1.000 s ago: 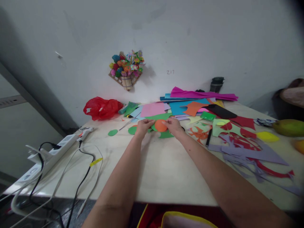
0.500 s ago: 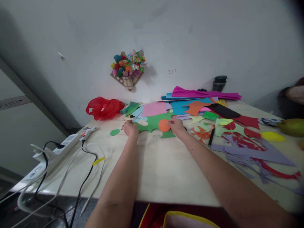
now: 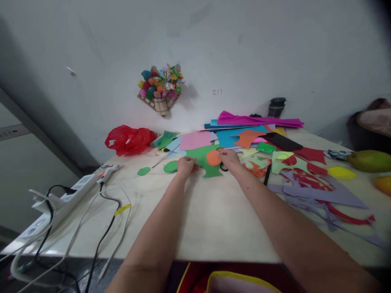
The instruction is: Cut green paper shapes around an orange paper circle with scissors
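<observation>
The right hand (image 3: 227, 158) pinches the right edge of an orange paper disc (image 3: 213, 158) over a cut-out green sheet (image 3: 198, 153), mid-table on the far side. The left hand (image 3: 186, 165) is at that sheet's left, just beside stacked green discs (image 3: 170, 167); whether its fingers grip anything cannot be told. Handwriting on the far wall (image 3: 259, 61) reads "217" (image 3: 217, 92); any print on the yellow cable tag (image 3: 122, 210), near left, is illegible.
</observation>
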`<state>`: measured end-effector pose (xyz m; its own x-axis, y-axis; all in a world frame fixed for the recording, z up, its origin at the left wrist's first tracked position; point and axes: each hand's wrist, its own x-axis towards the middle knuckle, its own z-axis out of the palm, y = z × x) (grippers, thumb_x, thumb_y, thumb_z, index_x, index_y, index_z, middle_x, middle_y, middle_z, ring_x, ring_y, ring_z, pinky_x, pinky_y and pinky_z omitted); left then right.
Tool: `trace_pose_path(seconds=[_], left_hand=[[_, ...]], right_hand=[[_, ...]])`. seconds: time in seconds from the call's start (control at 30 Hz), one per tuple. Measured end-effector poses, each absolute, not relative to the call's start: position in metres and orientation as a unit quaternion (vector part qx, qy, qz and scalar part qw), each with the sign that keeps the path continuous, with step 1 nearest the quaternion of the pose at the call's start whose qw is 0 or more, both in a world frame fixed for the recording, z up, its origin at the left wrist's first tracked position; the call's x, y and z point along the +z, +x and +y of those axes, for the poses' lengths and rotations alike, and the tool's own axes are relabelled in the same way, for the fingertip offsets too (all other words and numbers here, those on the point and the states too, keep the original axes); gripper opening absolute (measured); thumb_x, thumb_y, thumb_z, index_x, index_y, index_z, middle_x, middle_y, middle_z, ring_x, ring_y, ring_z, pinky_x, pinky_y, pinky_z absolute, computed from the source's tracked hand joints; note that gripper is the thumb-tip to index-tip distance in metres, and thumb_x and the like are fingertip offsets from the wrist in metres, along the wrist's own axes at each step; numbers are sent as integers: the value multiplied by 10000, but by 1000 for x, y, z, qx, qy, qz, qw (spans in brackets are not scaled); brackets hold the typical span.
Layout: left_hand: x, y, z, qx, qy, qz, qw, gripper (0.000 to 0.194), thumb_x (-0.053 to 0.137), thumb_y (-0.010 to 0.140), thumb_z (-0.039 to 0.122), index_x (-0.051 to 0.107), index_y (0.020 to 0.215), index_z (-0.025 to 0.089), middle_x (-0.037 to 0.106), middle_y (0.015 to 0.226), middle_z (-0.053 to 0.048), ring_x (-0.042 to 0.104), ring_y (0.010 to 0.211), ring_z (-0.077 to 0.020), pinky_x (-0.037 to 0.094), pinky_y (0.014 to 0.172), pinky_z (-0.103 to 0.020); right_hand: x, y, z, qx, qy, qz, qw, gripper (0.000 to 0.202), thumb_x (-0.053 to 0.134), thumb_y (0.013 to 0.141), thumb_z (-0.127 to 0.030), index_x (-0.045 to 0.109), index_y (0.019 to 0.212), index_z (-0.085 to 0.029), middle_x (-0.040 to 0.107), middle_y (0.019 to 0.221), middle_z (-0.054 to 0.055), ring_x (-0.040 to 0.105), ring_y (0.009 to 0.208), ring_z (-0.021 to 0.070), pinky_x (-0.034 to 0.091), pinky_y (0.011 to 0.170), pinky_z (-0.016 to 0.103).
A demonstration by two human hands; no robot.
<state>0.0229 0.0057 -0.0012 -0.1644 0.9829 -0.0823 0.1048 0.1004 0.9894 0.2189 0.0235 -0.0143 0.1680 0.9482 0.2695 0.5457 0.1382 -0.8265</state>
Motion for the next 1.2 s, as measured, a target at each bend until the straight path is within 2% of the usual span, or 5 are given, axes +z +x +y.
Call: trace_pose_path(seconds=[0.37,0.7,0.87,1.0,1.2], left_hand=[[10,25,1,473,220,511,683,128,659,811,120,588,917,107,661,809,-148,725,765,-252,603,639,-318],[17,48,-4,531,129,494,677,137,495,903,82,549,1026,107,597,902,-124,718,847,-224,587,601,-228],[17,58,-8,560,137,442,687,184,450,901,10,584,975,112,624,825,-101,692,748,-164,594,643,-219],[11,64,-10,570,179,439,672,176,501,888,-7,612,914,127,617,711,-51,642,619,-119,588,631,-208],[6,66,-18,488,359,453,654,135,576,944,175,625,896,59,663,661,-91,650,529,-118,476,461,-159]], right_hand=[[-16,218,14,197,-669,-624,353,119,670,763,-277,783,751,-240,777,863,56,688,806,215,452,651,265],[-18,218,16,187,-679,-634,318,152,660,802,-277,798,798,-216,762,819,65,649,700,183,381,571,255],[-20,221,19,199,-674,-629,333,267,650,814,-403,746,659,-207,646,594,28,571,586,165,346,538,256],[-26,223,24,233,-654,-605,389,181,655,777,-314,733,663,-198,660,618,24,578,584,160,374,547,249],[-32,224,27,269,-624,-577,453,138,647,727,-272,736,687,-174,677,625,23,604,611,165,416,579,247]])
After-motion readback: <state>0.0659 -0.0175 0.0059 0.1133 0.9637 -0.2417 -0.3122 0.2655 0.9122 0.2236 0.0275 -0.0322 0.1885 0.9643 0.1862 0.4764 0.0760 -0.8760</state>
